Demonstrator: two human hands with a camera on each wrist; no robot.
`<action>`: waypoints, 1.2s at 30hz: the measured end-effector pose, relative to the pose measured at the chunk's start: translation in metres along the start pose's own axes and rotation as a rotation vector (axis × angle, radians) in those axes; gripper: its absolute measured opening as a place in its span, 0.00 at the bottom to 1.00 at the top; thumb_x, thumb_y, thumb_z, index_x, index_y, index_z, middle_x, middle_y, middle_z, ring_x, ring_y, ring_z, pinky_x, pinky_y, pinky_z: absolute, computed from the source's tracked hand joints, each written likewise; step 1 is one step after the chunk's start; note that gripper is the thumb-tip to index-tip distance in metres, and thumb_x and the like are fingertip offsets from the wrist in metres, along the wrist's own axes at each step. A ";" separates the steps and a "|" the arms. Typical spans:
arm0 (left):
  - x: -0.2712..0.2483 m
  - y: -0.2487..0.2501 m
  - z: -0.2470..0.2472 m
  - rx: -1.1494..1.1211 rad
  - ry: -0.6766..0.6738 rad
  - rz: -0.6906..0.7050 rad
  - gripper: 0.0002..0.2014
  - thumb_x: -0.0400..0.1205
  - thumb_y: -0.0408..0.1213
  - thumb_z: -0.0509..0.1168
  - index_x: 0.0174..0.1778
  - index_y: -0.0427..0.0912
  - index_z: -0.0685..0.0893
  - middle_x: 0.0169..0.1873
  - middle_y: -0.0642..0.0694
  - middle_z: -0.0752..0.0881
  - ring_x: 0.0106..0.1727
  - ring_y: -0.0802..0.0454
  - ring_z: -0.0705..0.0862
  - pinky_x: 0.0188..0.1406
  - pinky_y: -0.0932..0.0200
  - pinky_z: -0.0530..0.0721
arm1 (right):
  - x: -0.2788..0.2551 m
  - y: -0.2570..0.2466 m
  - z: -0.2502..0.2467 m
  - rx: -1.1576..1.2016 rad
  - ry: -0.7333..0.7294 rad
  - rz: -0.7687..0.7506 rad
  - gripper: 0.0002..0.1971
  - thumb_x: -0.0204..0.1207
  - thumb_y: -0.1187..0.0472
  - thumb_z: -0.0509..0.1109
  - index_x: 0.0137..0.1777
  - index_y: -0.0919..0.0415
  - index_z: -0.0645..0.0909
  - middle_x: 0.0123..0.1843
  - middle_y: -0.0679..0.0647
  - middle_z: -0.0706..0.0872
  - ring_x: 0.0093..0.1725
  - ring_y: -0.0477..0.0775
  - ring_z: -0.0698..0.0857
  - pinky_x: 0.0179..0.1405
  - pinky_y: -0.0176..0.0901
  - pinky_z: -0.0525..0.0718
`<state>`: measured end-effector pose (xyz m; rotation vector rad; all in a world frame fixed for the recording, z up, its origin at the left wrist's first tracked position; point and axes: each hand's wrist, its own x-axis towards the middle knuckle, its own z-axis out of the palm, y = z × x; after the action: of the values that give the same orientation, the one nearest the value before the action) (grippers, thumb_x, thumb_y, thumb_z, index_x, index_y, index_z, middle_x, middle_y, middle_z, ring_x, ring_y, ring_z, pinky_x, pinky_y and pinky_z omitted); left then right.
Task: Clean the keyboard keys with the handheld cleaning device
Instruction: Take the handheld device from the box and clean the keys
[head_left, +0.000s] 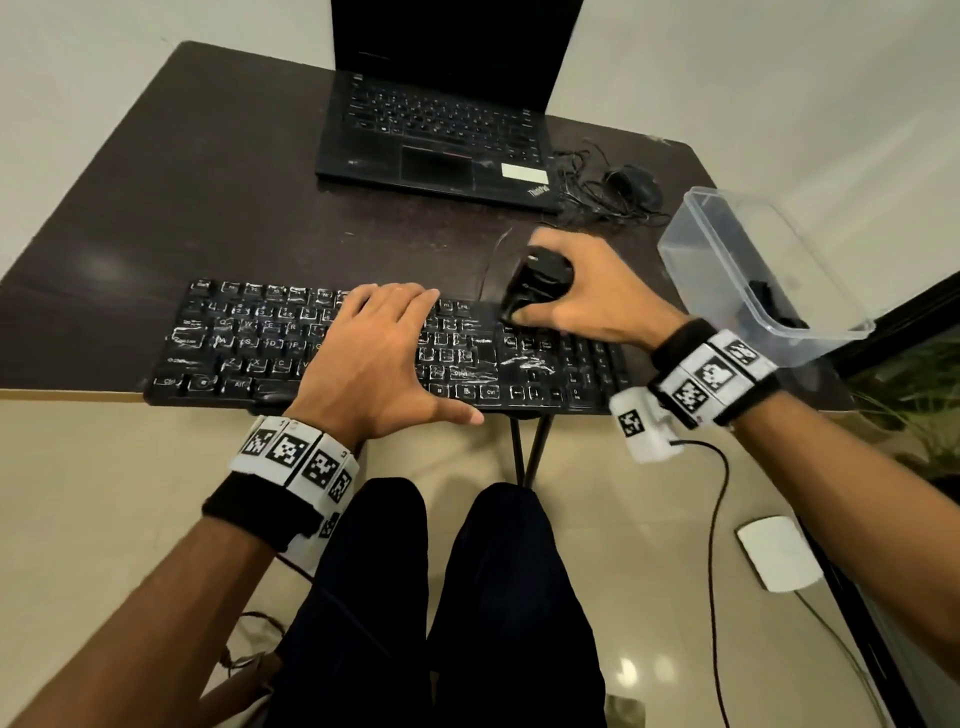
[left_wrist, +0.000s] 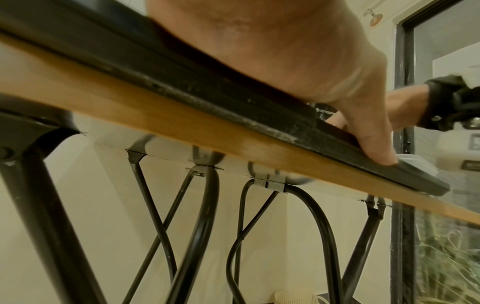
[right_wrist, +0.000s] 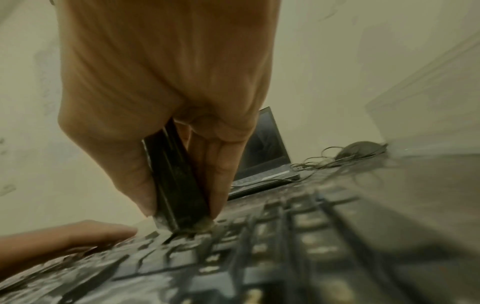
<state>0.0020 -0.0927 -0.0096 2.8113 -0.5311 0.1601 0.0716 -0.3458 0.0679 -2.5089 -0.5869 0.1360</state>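
Note:
A black keyboard (head_left: 239, 343) with white smears on its keys lies along the table's near edge. My left hand (head_left: 374, 353) lies flat on its middle keys, fingers straight, thumb spread toward the front edge (left_wrist: 376, 152). My right hand (head_left: 582, 296) grips a black handheld cleaning device (head_left: 535, 283), nose down on the keys at the keyboard's upper right. In the right wrist view the cleaning device (right_wrist: 176, 181) is pinched between thumb and fingers, its tip touching the keys (right_wrist: 259, 242).
An open black laptop (head_left: 441, 135) stands at the back of the dark table (head_left: 182, 197). A wired mouse (head_left: 634, 184) with tangled cable lies right of it. A clear plastic box (head_left: 727, 260) sits at the table's right edge. Black metal table legs (left_wrist: 207, 226) run below.

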 end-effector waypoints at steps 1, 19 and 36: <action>0.000 0.000 -0.001 -0.004 0.001 0.001 0.72 0.58 0.92 0.56 0.85 0.35 0.73 0.81 0.40 0.78 0.83 0.42 0.74 0.90 0.42 0.60 | 0.007 -0.009 0.009 0.022 -0.012 -0.023 0.18 0.68 0.58 0.90 0.50 0.50 0.83 0.46 0.45 0.92 0.47 0.42 0.91 0.49 0.43 0.87; -0.001 0.000 -0.004 -0.001 -0.008 -0.015 0.73 0.57 0.93 0.57 0.86 0.37 0.71 0.83 0.42 0.76 0.84 0.44 0.72 0.91 0.45 0.57 | 0.022 -0.011 0.012 -0.077 0.085 0.034 0.18 0.66 0.58 0.88 0.50 0.53 0.82 0.44 0.46 0.94 0.47 0.52 0.93 0.49 0.52 0.90; 0.001 0.000 -0.002 0.014 -0.019 -0.033 0.73 0.56 0.93 0.57 0.88 0.39 0.68 0.84 0.45 0.74 0.86 0.46 0.69 0.92 0.48 0.51 | 0.003 -0.008 0.001 -0.058 0.123 0.274 0.13 0.64 0.59 0.86 0.49 0.53 0.92 0.47 0.48 0.96 0.48 0.52 0.94 0.54 0.52 0.93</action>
<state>0.0027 -0.0926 -0.0071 2.8356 -0.4898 0.1316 0.0709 -0.3386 0.0712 -2.6214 -0.1992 0.0662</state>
